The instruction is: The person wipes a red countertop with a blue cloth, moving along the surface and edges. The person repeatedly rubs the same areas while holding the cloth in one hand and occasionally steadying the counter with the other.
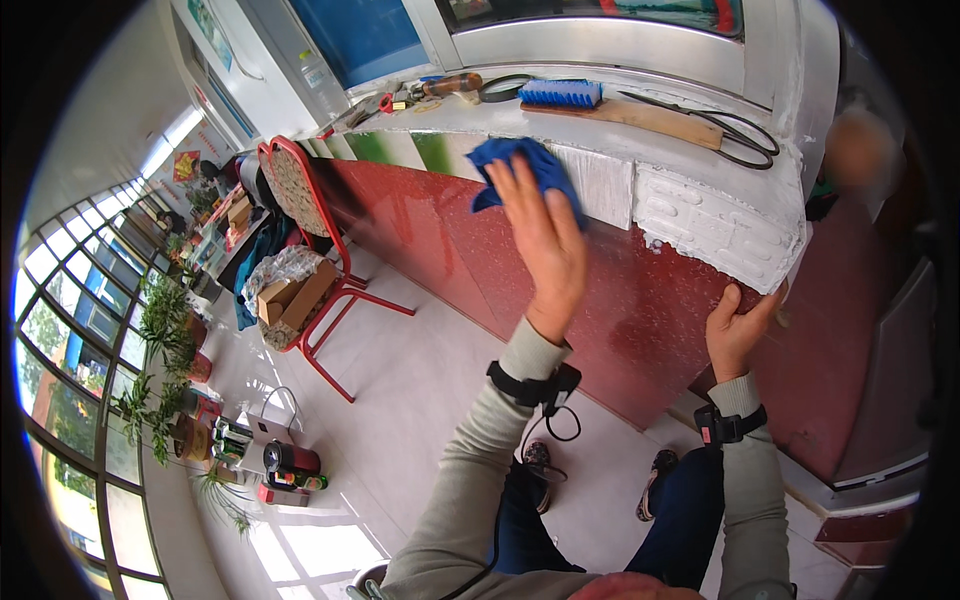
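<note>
My left hand (546, 247) lies over a crumpled blue cloth (551, 169) against the tiled front edge of the sill. Under and beside the cloth runs a band of white and green tiles (435, 152); a white-smeared tile (596, 184) shows to its right. At the right end is a rough white surface (712, 221) with raised oval shapes and a ragged lower edge. Below that, my right hand (739, 326) cups the corner of the red speckled wall (637, 300), thumb on the front face and fingers around the side. Part of its fingers is hidden.
On the sill (675, 124) lie a blue-bristled brush (622, 116), black-handled scissors (742, 139), black tape (506, 88) and a wooden-handled tool (450, 84). A red-framed chair (307, 195) bears cardboard boxes. Potted plants (169, 337) line the windows. A dark cable (562, 435) hangs beside my left wrist.
</note>
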The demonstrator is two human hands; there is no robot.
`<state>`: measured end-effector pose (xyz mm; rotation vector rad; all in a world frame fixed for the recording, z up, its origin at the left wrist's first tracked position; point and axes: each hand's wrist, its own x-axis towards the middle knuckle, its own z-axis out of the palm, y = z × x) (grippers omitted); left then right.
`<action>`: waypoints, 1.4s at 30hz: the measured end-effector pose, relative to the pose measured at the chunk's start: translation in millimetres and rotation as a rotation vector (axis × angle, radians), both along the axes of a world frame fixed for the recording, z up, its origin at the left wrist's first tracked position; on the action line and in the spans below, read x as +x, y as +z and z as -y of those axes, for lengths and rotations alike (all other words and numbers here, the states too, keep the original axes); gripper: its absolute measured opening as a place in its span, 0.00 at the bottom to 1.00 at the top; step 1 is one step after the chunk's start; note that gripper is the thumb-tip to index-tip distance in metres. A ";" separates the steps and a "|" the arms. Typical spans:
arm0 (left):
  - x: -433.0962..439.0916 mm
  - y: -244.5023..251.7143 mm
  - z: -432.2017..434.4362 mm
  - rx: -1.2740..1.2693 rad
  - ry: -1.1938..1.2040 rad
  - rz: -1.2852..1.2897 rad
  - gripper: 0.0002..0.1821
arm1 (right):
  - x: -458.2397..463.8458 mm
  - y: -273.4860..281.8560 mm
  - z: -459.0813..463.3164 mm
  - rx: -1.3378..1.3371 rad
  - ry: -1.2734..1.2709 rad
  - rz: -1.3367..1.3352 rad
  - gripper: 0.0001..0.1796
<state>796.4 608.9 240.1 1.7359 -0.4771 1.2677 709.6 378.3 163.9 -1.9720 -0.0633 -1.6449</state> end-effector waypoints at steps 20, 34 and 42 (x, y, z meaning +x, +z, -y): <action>-15.2 -2.4 8.5 0.059 -0.058 0.027 0.29 | 1.7 -2.5 1.5 -0.009 -0.017 0.004 0.37; -12.4 7.7 3.8 0.059 0.009 0.044 0.27 | -1.9 4.7 -2.4 0.021 0.018 -0.020 0.38; -5.4 -11.3 -9.4 0.191 0.083 0.087 0.24 | 0.6 5.0 -3.0 0.002 -0.006 0.014 0.39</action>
